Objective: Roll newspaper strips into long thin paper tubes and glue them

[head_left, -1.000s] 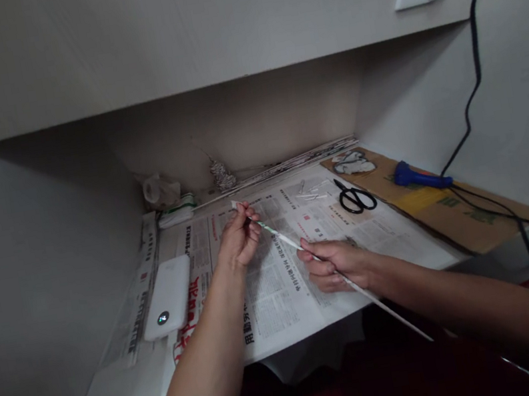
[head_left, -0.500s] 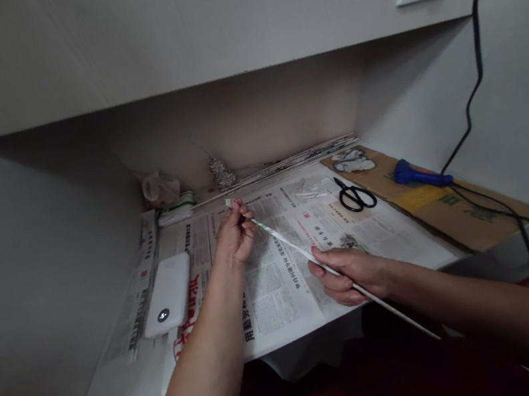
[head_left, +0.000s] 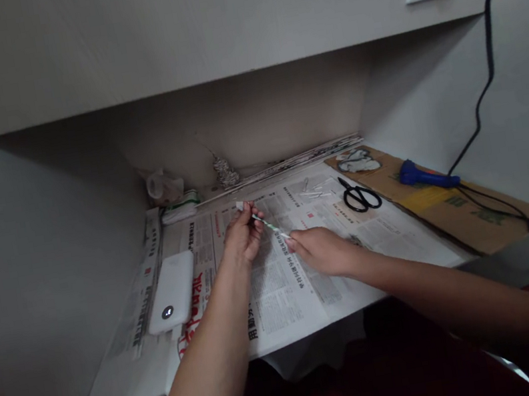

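Observation:
Between my hands runs a thin rolled paper stick (head_left: 273, 227), white with green spiral marks, held above the newspaper (head_left: 276, 301). My left hand (head_left: 244, 232) pinches its far end, where a small pale flap of paper sticks out past the fingertips. Lower down and to the right, my right hand (head_left: 321, 250) is closed around the stick, knuckles up. The rest of the stick below that hand is hidden from view.
Black scissors (head_left: 360, 199) lie to the right, beside small white sticks (head_left: 318, 190). A blue glue gun (head_left: 425, 174) with a black cord rests on cardboard (head_left: 489, 224). At left is a white power bank (head_left: 171, 291). Long paper sticks (head_left: 299, 160) line the back wall.
My right hand has slid up the stick toward my left hand and turned knuckles up. The stick's lower length, visible earlier, no longer shows. The view has shifted slightly.

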Available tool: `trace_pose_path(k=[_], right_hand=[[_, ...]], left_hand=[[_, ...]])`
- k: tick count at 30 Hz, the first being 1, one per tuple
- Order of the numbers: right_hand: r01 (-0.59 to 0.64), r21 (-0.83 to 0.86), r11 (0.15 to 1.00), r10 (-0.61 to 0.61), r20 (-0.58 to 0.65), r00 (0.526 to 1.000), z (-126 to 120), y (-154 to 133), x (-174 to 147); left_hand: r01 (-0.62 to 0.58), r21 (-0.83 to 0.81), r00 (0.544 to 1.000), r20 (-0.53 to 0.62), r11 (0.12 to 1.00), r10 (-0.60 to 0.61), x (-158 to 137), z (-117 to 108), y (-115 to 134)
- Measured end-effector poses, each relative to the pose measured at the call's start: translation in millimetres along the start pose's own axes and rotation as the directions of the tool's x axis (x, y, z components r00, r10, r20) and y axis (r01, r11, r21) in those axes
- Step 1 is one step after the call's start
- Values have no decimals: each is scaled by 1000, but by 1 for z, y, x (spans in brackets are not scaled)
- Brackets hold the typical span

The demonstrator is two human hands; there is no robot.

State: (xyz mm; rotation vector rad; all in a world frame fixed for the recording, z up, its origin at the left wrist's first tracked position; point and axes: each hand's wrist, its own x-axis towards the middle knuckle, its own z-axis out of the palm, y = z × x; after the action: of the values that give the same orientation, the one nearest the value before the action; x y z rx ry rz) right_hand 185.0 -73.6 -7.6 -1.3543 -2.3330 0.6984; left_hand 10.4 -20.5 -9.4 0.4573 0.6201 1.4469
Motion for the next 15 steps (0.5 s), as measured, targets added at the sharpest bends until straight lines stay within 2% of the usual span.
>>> trace_pose_path(k=[2, 3, 4, 7, 9, 10, 12, 14, 15], right_hand=[[-38, 226, 973, -2, 175, 985, -1, 2, -1], [-60, 277, 959, -2, 215, 977, -3, 2, -1], [-54, 265, 963, -2, 203, 979, -4, 2, 0], [33, -40, 999, -34, -19, 999, -4, 0, 4], [50, -143, 988, -62, -79, 995, -2, -1, 6], [40, -96, 995, -45, -55, 997, 0, -1, 7], [-21, 137, 990, 9, 88, 996, 2, 0, 9], [-135, 366, 921, 42, 250, 967, 4, 3, 10], [-177, 430, 885, 50, 290, 956, 4, 4, 12]], left_hand=[[17, 5, 1000, 6, 1000, -17, 0, 1, 0], [20, 9, 1000, 9, 1000, -20, -1, 1, -1], [20, 17, 1000, 12, 1000, -20, -1, 1, -1], [10, 48, 1000, 22, 999, -11, -1, 1, -2], [13, 65, 1000, 19, 998, -14, -1, 1, -2], [20, 69, 1000, 13, 997, -21, -2, 1, -2], [41, 74, 999, -2, 996, -41, -2, 0, -2], [52, 73, 999, -11, 996, -51, -2, 0, -1], [52, 71, 999, -13, 996, -51, -2, 1, -1]])
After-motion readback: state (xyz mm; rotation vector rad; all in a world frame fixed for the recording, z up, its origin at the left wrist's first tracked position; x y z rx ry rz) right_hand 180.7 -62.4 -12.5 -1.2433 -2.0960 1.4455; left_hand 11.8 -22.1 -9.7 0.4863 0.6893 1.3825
